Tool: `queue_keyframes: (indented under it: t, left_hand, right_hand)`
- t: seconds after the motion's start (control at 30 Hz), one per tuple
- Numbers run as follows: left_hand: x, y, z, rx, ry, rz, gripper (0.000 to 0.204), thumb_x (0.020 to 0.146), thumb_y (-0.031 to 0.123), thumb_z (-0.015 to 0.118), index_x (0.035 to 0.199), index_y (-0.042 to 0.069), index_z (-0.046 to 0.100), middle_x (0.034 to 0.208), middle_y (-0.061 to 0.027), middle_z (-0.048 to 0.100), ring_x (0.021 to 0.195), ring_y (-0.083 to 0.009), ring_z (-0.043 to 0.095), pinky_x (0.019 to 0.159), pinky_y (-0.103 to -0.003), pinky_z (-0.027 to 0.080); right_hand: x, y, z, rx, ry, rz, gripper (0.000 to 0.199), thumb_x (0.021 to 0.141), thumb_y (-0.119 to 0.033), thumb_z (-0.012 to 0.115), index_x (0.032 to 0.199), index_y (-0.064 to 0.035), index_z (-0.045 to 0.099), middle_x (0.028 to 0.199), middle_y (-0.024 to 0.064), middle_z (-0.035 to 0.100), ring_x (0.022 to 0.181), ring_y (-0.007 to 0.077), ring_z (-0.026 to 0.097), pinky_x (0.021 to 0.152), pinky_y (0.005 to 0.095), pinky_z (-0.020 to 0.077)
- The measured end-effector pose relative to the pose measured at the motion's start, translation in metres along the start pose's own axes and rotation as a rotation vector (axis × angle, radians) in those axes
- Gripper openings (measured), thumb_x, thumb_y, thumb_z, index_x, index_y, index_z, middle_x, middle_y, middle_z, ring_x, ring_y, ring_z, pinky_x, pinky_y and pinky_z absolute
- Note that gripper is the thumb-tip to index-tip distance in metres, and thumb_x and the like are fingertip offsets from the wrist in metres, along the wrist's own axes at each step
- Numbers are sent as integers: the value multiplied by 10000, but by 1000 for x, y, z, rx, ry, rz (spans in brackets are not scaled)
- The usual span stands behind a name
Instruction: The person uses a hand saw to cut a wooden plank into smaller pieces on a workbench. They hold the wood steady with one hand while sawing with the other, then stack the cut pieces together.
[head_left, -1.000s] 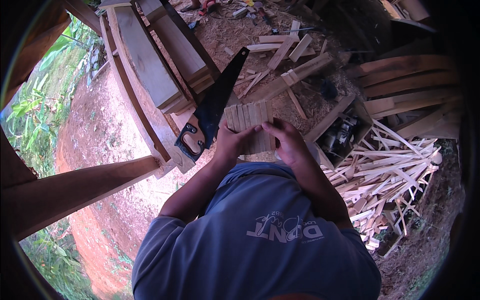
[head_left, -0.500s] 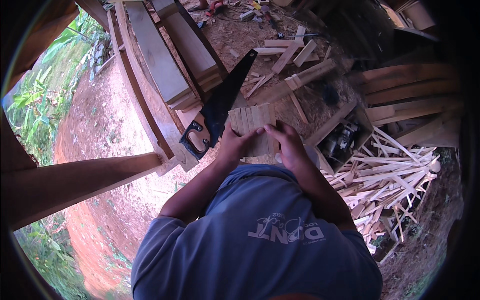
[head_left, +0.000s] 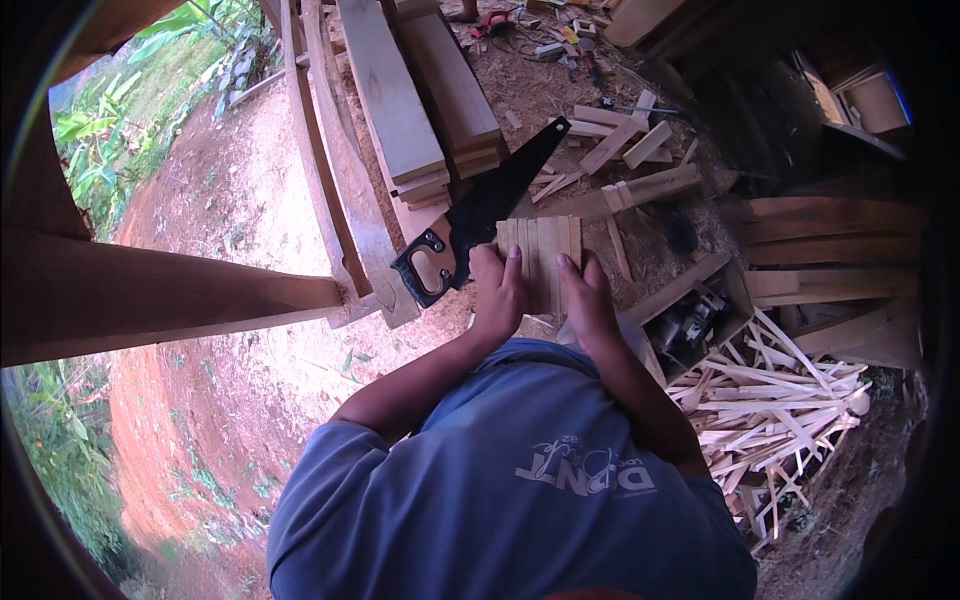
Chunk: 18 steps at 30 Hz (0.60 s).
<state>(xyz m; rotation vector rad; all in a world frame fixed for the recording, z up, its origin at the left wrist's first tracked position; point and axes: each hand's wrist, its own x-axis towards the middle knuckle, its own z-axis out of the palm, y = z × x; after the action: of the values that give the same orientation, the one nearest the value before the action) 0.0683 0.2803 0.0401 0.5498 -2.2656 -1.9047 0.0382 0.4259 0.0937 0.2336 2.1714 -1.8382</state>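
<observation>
A bundle of thin wooden slats (head_left: 543, 262), stacked side by side with their edges showing, is held in front of my body. My left hand (head_left: 497, 288) is closed around its left side, thumb on top. On the right side my right hand (head_left: 590, 295) grips it too, thumb laid against the outer slat. A hand saw (head_left: 510, 190) with a dark blade lies just beyond and left of my left hand. Its wood-and-black handle (head_left: 430, 262) points toward me. The undersides of the slats and several fingertips are hidden.
Stacked planks (head_left: 392, 95) lie beyond the saw. Short offcuts (head_left: 625, 140) are scattered on the ground further back. At right, a wooden box (head_left: 740, 290) holds a metal machine, next to a heap of thin strips (head_left: 770, 400). A thick beam (head_left: 180, 290) juts in from the left.
The whole view has shifted, so the surroundings sit further right. My thumbs have moved apart toward the bundle's two sides, and its slats now stand straighter and more even.
</observation>
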Motion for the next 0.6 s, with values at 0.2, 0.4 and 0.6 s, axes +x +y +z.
queue_keyframes:
  t: [0.2,0.4,0.6]
  left_hand:
    - [-10,35,-34,-85,-163,-202,764,924,547,753,1257,-97,514,1108,-187,620,1019,-231,623,911,-370,505]
    - [-29,30,-58,-477,-255,-299,667,963,505,730,1291,-47,551,1178,-138,677,1103,-167,643,958,-335,514]
    - [-43,39,-84,-622,-120,-244,467,1029,400,663,1259,6,566,1121,-76,673,1035,-114,636,893,-280,514]
  right_hand:
    - [-12,-18,24,-749,39,-229,378,1033,-309,601,1155,40,521,1071,289,663,1004,479,678,851,531,528]
    - [-39,-45,60,-1003,-131,-441,312,963,-240,635,1124,6,529,1016,235,646,903,434,704,749,530,568]
    - [-51,-58,85,-1036,-269,-610,339,918,-202,660,1141,11,519,1062,192,612,941,392,699,774,478,592]
